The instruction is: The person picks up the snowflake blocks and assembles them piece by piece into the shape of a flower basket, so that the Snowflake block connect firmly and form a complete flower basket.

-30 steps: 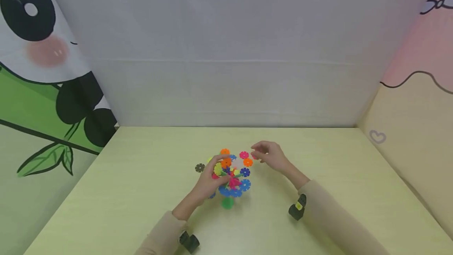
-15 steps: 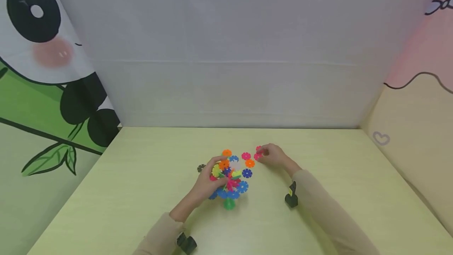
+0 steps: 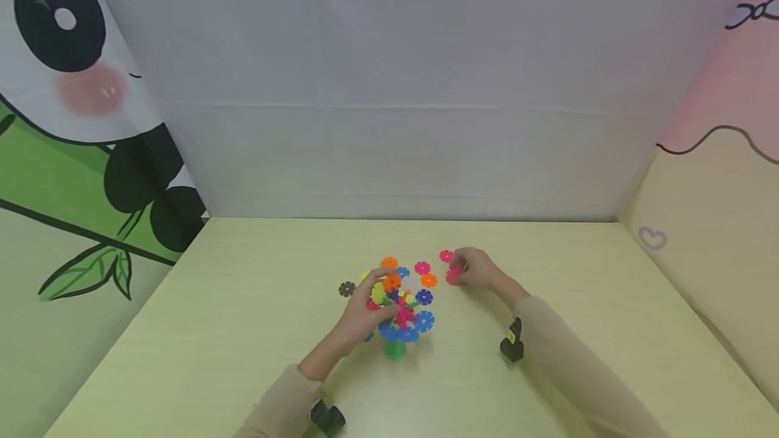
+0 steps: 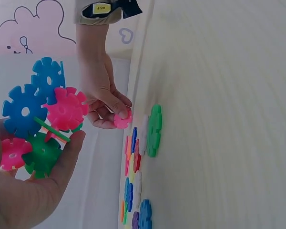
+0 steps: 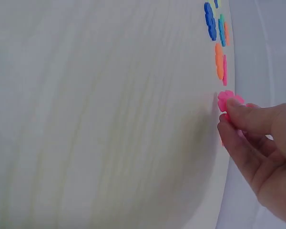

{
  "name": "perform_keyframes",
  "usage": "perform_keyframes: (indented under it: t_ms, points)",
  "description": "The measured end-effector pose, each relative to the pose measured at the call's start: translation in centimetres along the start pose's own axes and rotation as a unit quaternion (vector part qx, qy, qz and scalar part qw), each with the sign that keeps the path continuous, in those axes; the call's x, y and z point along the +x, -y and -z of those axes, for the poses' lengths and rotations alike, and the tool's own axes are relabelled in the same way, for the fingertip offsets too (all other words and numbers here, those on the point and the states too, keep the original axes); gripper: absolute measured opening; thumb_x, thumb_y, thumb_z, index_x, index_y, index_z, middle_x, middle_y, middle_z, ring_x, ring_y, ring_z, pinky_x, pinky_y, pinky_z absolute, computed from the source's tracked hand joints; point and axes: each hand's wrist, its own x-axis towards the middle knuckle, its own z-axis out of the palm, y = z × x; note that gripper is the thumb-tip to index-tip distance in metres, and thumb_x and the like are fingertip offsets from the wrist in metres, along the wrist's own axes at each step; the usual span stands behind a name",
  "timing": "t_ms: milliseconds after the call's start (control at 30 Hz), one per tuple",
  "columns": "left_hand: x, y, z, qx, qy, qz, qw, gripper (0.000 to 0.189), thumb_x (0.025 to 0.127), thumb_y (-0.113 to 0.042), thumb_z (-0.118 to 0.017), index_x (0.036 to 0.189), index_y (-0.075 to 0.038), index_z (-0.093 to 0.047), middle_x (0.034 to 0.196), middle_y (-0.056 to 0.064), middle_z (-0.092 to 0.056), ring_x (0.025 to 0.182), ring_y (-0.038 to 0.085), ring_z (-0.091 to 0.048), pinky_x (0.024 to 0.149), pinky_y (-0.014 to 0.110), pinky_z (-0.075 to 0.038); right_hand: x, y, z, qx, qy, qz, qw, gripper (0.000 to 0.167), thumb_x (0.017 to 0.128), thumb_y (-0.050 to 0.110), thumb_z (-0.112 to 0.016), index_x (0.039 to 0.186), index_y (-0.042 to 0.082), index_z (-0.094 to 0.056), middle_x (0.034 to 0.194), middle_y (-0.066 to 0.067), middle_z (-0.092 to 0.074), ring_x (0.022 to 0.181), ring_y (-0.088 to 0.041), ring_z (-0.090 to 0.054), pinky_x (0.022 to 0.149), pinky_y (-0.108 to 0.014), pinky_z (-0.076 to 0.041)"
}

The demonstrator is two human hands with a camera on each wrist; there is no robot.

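Observation:
My left hand (image 3: 359, 316) grips a cluster of interlocking snowflake discs (image 4: 66, 109), with the thumb on its near side. Blue, pink and green discs are slotted together at angles in it. To the right, my right hand (image 3: 477, 268) pinches a single pink snowflake disc (image 5: 224, 99) between thumb and fingertips. That disc is low over the far part of the table, beside another pink disc (image 3: 446, 255). Loose discs lie under and around the cluster, partly hidden by it and the left hand.
Nearby on the pale table (image 3: 548, 249) lie a pink disc (image 3: 422, 267), an orange disc (image 3: 429, 280), a dark blue disc (image 3: 424, 297) and a black disc (image 3: 347, 288). A green disc (image 3: 395, 349) lies nearest the person. A white backdrop (image 3: 389, 120) rises behind the table.
My right hand has moved slightly right to the far pink discs and pinched one, shifting it a little toward the person. The left hand keeps holding the cluster in nearly the same place.

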Motion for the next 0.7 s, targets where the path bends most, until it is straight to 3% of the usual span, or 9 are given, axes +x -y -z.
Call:
perform_keyframes:
  t_ms: [133,333,567,700]
  points:
    - [0.0,-0.2,-0.2,-0.007,-0.005,-0.001,1.0,0.055,0.088,-0.007,-0.065,0.139,-0.017,-0.049,0.155,0.013,-0.04,0.145,0.045,-0.03,0.11,0.075,-0.028,-2.0,1.9,0.2,0.066,-0.018,0.016,0.9975,0.018,0.085,-0.001,-0.073,0.101,-0.004,-0.064,0.092,-0.016,-0.068,0.078,-0.018,-0.066,0.07,-0.027,-0.06]
    - [0.1,-0.3,-0.7,-0.028,-0.025,-0.017,0.9992,0.055,0.087,-0.006,-0.065,0.139,-0.015,-0.049,0.153,0.014,-0.041,0.142,0.043,-0.033,0.109,0.07,-0.035,-5.5,6.1,-0.4,0.204,-0.062,0.014,0.977,0.025,0.088,0.002,-0.069,0.109,-0.009,-0.062,0.097,-0.023,-0.068,0.082,-0.032,-0.074,0.072,-0.033,-0.063]
    - [0.4,-0.2,-1.3,-0.047,-0.045,-0.025,0.9976,0.055,0.088,-0.005,-0.064,0.14,-0.014,-0.048,0.151,0.014,-0.043,0.138,0.04,-0.038,0.105,0.058,-0.047,-6.9,7.5,-2.0,0.241,-0.109,-0.015,0.9643,0.023,0.087,0.002,-0.072,0.106,-0.007,-0.064,0.092,-0.019,-0.068,0.074,-0.018,-0.072,0.07,-0.027,-0.062]
    - [0.5,-0.3,-1.5,-0.051,-0.051,-0.023,0.9972,0.054,0.088,-0.004,-0.064,0.139,-0.017,-0.049,0.151,0.011,-0.044,0.136,0.037,-0.04,0.1,0.049,-0.052,-6.9,7.4,-2.8,0.253,-0.129,-0.015,0.9587,0.022,0.086,0.0,-0.072,0.105,-0.008,-0.064,0.092,-0.021,-0.069,0.074,-0.019,-0.073,0.069,-0.025,-0.062]
